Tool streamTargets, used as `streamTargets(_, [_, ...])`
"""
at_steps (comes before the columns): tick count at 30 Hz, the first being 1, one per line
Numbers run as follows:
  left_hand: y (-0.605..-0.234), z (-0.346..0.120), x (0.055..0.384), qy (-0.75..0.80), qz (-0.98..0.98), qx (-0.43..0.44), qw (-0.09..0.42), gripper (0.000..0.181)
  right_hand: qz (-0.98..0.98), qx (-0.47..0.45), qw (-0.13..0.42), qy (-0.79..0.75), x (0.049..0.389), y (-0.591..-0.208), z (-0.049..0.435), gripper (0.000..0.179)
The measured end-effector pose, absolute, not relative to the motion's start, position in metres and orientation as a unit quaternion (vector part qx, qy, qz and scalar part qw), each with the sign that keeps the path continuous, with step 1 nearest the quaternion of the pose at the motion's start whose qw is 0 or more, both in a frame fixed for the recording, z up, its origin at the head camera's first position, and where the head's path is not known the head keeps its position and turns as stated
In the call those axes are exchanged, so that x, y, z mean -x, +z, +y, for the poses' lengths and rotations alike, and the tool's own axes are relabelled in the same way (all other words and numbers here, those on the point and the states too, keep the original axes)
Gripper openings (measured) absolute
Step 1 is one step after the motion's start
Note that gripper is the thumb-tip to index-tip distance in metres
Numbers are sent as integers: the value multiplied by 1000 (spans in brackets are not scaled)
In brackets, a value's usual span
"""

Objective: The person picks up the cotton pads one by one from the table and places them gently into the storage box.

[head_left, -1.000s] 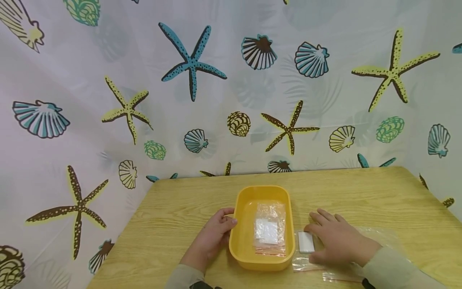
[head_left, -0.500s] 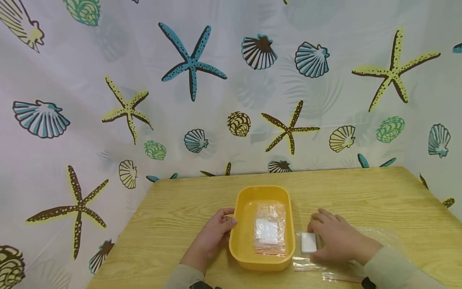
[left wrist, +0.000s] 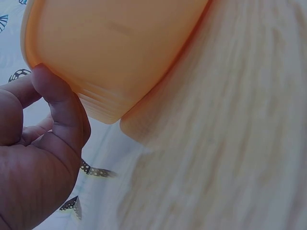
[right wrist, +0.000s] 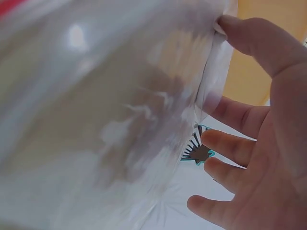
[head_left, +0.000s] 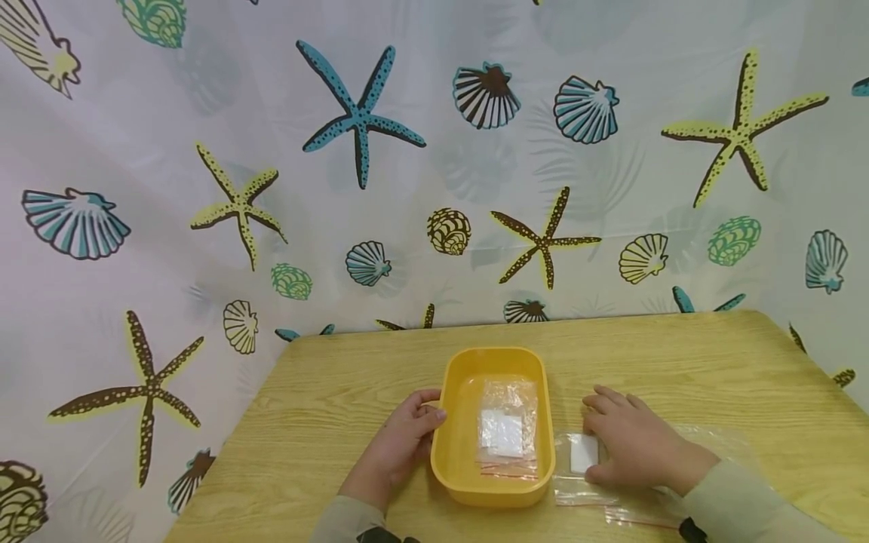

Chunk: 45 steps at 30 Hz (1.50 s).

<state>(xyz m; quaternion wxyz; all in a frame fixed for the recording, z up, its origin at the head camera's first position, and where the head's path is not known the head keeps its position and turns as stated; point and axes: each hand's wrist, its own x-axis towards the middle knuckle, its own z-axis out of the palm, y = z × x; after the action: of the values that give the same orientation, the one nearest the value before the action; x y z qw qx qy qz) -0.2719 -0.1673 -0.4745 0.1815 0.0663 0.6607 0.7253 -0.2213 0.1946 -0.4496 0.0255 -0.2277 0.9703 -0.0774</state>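
A yellow plastic tray stands on the table, its near left corner close in the left wrist view. My left hand grips the tray's left rim, thumb on top and fingers against the outside. Inside the tray lie clear zip bags with white squares in them, overlapping. Just right of the tray, my right hand pinches a small clear zip bag with a white square in it, between thumb and index finger. In the right wrist view the other fingers are spread apart and part of the square is hidden.
More clear plastic bags with a red seal line lie under and beside the right forearm; their number is hidden. The wooden table meets a curtain printed with shells and starfish at its back and sides.
The right hand's fingers have drawn in round the small bag, and the bag with its white square has shifted slightly right, away from the tray. The left hand and tray have stayed put.
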Motion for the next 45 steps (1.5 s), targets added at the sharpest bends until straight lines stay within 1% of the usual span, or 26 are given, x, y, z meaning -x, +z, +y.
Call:
streamTargets(6, [-473, -166, 271, 725, 660, -69, 184, 48, 970, 233, 19, -73, 219, -447, 195, 51])
streamTargets(11, [-470, -164, 270, 723, 662, -69, 184, 48, 968, 238, 19, -82, 214, -445, 197, 62])
streamTargets(13, [-470, -164, 270, 722, 664, -67, 182, 48, 966, 244, 16, -80, 214, -445, 196, 63])
streamTargets(19, [-473, -166, 269, 724, 662, -70, 182, 48, 965, 248, 15, -81, 216, -447, 194, 49])
streamTargets(23, [-473, -167, 269, 723, 662, -71, 181, 48, 965, 239, 27, -102, 218, -448, 194, 45])
streamTargets(25, [-473, -168, 270, 723, 662, -72, 182, 48, 964, 237, 24, -115, 218, -447, 196, 44])
streamTargets(29, [-473, -168, 270, 722, 664, -71, 183, 50, 965, 230, 7, -126, 219, -445, 200, 45])
streamTargets(34, [-471, -167, 272, 715, 672, -67, 180, 49, 964, 237, -39, -119, 222, -437, 210, 46])
streamTargets(38, [-471, -166, 272, 713, 674, -67, 180, 49, 958, 243, -77, -131, 225, -424, 217, 45])
streamTargets(45, [-472, -168, 271, 720, 665, -67, 186, 48, 953, 238, -116, -150, 227, -403, 226, 48])
